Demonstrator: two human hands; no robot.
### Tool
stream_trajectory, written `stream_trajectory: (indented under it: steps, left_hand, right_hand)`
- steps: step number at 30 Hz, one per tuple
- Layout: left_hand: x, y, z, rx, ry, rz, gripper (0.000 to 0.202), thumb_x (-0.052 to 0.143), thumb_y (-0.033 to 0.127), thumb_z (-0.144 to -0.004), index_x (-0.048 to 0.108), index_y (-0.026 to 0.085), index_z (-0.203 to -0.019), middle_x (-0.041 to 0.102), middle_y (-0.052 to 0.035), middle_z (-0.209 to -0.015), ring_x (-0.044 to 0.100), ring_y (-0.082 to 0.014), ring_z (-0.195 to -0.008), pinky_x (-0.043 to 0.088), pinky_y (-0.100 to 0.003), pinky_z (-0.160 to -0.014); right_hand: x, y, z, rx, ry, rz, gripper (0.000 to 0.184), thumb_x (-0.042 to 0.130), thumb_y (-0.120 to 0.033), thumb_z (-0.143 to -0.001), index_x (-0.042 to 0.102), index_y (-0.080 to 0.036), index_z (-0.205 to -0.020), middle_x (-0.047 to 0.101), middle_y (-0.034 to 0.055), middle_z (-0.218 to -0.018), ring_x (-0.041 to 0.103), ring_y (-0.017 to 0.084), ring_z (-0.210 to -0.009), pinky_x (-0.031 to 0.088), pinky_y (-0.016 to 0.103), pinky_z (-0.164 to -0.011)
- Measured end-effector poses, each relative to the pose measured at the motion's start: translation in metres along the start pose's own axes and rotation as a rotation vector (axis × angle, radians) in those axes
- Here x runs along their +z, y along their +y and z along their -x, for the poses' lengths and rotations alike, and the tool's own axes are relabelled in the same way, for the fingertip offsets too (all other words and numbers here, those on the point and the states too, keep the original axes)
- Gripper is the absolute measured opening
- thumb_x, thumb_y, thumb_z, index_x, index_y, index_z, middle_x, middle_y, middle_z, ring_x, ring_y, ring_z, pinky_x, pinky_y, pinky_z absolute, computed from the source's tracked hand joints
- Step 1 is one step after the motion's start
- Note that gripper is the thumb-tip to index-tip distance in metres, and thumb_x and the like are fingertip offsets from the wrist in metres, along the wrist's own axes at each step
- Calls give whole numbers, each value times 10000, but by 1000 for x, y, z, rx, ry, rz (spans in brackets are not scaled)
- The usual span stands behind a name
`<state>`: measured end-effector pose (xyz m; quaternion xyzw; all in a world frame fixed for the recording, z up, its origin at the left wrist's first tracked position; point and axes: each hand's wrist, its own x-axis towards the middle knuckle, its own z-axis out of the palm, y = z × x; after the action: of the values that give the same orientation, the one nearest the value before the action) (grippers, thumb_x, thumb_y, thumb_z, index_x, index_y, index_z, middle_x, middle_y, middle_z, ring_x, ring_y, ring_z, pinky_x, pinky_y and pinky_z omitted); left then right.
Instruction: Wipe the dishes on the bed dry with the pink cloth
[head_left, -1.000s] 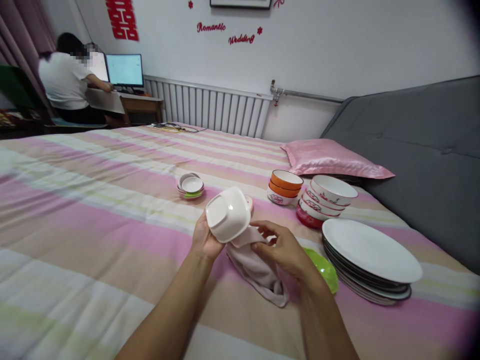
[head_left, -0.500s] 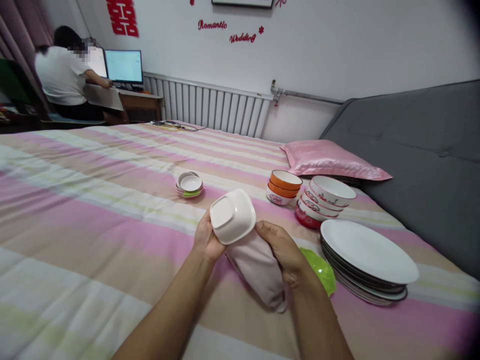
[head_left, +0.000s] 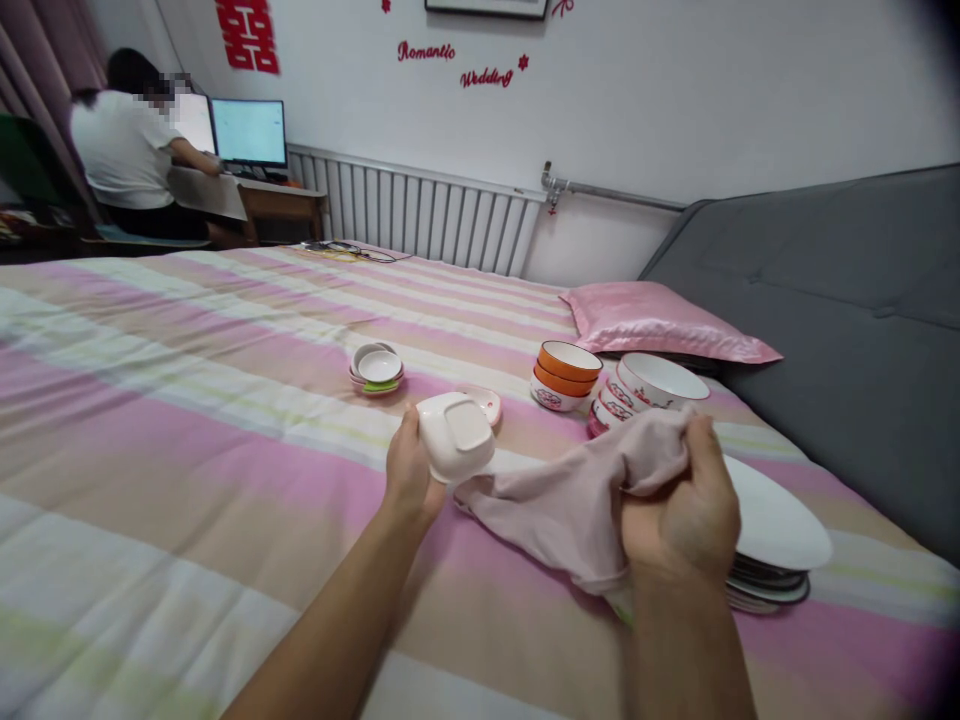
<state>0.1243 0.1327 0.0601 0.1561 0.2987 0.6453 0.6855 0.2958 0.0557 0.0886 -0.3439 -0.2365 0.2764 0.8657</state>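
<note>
Above striped bed [head_left: 150, 450], left hand [head_left: 409, 465] grips tilted bowl [head_left: 456, 437], right hand [head_left: 682, 515] clutches bunched cloth [head_left: 559, 492]. On bed: plates [head_left: 784, 515], pink pillow [head_left: 667, 320]. Beyond bed: radiator [head_left: 420, 210], person [head_left: 120, 150] at desk [head_left: 283, 206]. Along bed's right side: grey headboard [head_left: 832, 290].

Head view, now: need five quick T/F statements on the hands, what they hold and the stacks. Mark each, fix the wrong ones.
1. The left hand holds a white dish. True.
2. The dish shows its inside to the view. False: its underside shows.
3. The right hand grips a pinkish cloth. True.
4. The right hand hides part of the plate stack. True.
5. The pink pillow has the stack with orange bowls on top of it. False: that stack stands on the striped bedspread, in front of the pillow.
</note>
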Motion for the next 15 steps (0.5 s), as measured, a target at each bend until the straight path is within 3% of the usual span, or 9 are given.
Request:
stream_trajectory:
  steps: [2,6,10,13,15]
  left_hand:
    - [-2,-5,0,103,-17,-78,329,504,402,-857,625,123,-983,688,-62,-830,647,-167,-735,504,-275,-675]
    - [-2,-9,5,243,22,-209,356,555,486,-795,639,148,-870,638,-1,-705,584,-123,-618,446,-219,-576]
    - [2,-9,18,378,-71,-391,350,504,456,-837,665,145,-852,645,-19,-707,570,-135,-635,420,-214,-574]
    - [3,-10,27,387,-165,-397,278,516,379,-844,667,153,-785,629,-10,-655,548,-133,-612,410,-212,-578]
    - [3,-11,30,371,-179,-363,182,557,282,-822,665,162,-739,629,-3,-660,550,-133,-641,423,-211,-633]
  right_hand:
    - [5,0,9,12,-107,137,128,631,-358,-792,613,-235,-760,540,-56,-609,516,84,-563,443,191,-556]
    - [20,10,29,47,-457,387,242,653,-361,-775,574,-190,-622,446,-56,-530,386,73,-483,334,198,-469]
    - [35,32,50,67,-522,417,205,576,-391,-829,613,-203,-759,552,-28,-626,480,101,-550,389,221,-532]
    - [42,51,66,-98,-547,538,167,517,-341,-870,642,-237,-909,660,32,-934,588,182,-914,442,297,-827]
    - [44,60,75,-265,-577,633,212,486,-298,-885,623,-256,-1041,590,50,-1211,460,216,-1204,322,368,-1028]
